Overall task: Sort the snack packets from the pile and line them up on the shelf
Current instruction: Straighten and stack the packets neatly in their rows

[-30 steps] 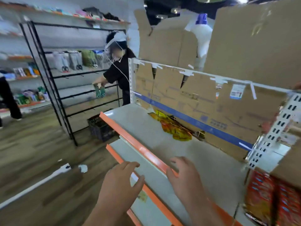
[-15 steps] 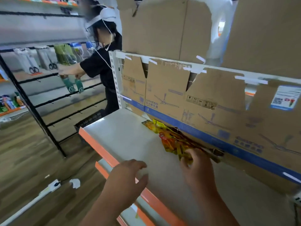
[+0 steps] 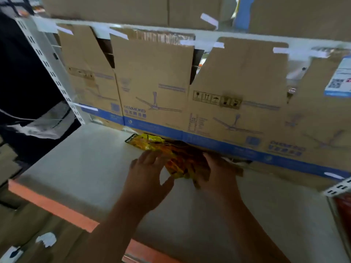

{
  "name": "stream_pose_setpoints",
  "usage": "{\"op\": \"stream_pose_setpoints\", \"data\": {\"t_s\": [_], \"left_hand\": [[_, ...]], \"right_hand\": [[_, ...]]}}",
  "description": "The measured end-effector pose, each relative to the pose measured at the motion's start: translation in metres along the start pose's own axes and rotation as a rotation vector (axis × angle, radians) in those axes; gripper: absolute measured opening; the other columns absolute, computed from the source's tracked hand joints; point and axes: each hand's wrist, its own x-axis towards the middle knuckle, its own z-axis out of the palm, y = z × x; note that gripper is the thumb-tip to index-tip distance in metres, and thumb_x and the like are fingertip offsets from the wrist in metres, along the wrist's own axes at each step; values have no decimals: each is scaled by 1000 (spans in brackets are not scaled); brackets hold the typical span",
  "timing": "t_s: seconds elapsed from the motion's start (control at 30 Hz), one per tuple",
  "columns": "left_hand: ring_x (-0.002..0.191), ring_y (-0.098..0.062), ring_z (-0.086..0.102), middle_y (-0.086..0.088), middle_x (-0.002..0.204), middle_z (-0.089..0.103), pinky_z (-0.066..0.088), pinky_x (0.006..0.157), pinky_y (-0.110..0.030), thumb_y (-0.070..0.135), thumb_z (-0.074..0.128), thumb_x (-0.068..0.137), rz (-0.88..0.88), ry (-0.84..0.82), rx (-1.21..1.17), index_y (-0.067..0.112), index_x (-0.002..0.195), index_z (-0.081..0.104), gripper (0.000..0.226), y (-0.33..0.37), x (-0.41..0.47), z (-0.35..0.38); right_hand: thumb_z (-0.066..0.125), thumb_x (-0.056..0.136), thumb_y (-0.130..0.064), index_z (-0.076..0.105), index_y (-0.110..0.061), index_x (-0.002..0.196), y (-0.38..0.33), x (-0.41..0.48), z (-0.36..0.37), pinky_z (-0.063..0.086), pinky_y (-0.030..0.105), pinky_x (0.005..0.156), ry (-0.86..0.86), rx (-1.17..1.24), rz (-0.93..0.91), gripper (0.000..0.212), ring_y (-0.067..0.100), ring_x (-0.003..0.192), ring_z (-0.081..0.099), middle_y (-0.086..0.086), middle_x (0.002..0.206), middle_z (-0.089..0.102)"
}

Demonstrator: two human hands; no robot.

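Snack packets pile sits at back-centre of shelf, against cardboard panel standing along shelf's rear edge; pile's rear part tucks under panel's bottom edge. L hand on pile's left side, fingers touching it. R hand on pile's right side, also touching. Both forearms cross shelf's front lip. Slotted post at shelf's back-left corner, left of panel. 2nd person beyond post, far left. Bracket at shelf's right end, more packets just below it. Boxes on level above panel.
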Motion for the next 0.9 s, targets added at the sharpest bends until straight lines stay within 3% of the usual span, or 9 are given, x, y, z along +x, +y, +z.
{"op": "stream_pose_setpoints", "data": {"t_s": [0.1,0.33,0.43,0.63,0.77,0.9], "left_hand": [[135,-25,47,5,143,54,47,103,-52,70,43,78,50,-57,28,34,144,51,75,-16,32,1],[145,-32,38,2,155,46,41,109,-56,72,41,75,185,-149,97,39,153,37,85,-57,73,5],[141,-33,42,0,151,51,44,105,-55,73,40,74,218,-156,103,36,151,41,85,-64,81,9],[114,-30,64,-1,139,59,51,94,-47,72,47,77,258,-104,65,35,147,42,80,-75,85,23],[115,-30,63,2,129,66,50,95,-47,72,45,75,253,-105,82,36,145,44,79,-79,84,29],[118,-34,56,5,123,68,46,97,-51,80,42,72,235,-166,158,45,145,42,81,-81,94,26]], "right_hand": [[45,87,-68,43,-32,151,-15,9,14,35,50,113,15,-143,53,74,29,135,47,0,152,49],[46,79,-87,12,-52,155,-39,29,30,23,64,116,-151,-292,268,90,38,147,21,-1,165,20],[46,76,-90,12,-53,154,-46,32,33,24,64,115,-171,-322,302,93,38,147,20,1,164,20],[52,77,-86,20,-55,153,-51,30,41,27,61,114,-101,-342,319,88,37,145,25,-3,161,25],[56,74,-84,25,-55,149,-53,28,48,32,59,109,-41,-334,315,86,37,141,28,-13,158,31],[55,76,-83,21,-53,151,-56,31,47,30,60,110,-56,-335,333,88,37,144,25,-14,160,27]]}}
